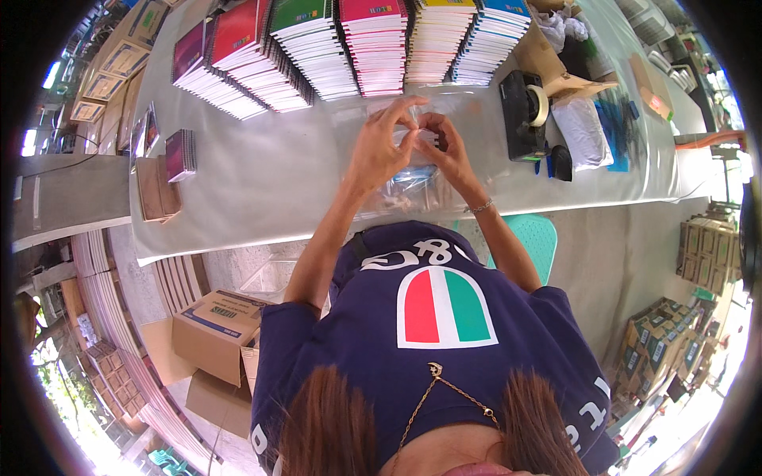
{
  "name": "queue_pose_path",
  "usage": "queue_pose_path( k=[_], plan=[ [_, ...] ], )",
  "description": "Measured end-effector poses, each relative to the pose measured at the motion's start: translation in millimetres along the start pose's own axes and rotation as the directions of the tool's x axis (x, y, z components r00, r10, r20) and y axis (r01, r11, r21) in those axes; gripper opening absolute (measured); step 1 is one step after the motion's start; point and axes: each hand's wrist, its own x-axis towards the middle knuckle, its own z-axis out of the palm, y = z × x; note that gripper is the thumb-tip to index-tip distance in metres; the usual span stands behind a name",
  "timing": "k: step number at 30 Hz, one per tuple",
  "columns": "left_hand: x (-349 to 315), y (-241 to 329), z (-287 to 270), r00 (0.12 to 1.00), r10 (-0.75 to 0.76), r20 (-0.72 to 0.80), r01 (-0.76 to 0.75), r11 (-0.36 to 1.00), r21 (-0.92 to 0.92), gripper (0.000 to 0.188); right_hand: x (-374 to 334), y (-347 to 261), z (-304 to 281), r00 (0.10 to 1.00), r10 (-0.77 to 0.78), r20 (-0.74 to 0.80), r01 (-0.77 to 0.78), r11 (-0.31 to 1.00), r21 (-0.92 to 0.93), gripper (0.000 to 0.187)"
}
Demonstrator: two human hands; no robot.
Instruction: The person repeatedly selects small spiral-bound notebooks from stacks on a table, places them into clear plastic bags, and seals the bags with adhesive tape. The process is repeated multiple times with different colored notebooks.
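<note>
Both my hands meet over the grey covered table, in front of a row of notebook stacks. My left hand pinches thumb to fingers on a clear plastic bag. Close beside it, my right hand is closed on the same plastic, fingers curled. Something pale and blue shows through the bag below the hands; its kind is hard to make out. More clear plastic lies flat beyond my fingertips. Spiral notebooks stand piled at the far side, among them a red stack, a green one and a pink one.
A black tape dispenser stands to the right, near a white plastic packet and an open carton. Small purple notebooks sit at the left. A teal chair and an open cardboard box are below the table.
</note>
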Motion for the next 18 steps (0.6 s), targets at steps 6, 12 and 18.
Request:
queue_pose_path(
  k=[6,12,18],
  plan=[
    [1,1,7,0.981,0.168,-0.101,-0.140,0.960,0.244,0.053,0,5,-2,0.999,0.040,0.031,-0.044,0.990,0.131,0.040],
    [2,-10,15,0.986,0.111,-0.122,-0.119,0.991,-0.062,0.047,1,-1,0,0.997,0.065,0.037,-0.069,0.991,0.114,0.041],
    [1,-13,17,0.970,0.049,-0.238,-0.128,0.935,-0.331,0.048,0,1,-1,0.995,0.100,0.013,-0.101,0.994,0.037,0.035]
  ],
)
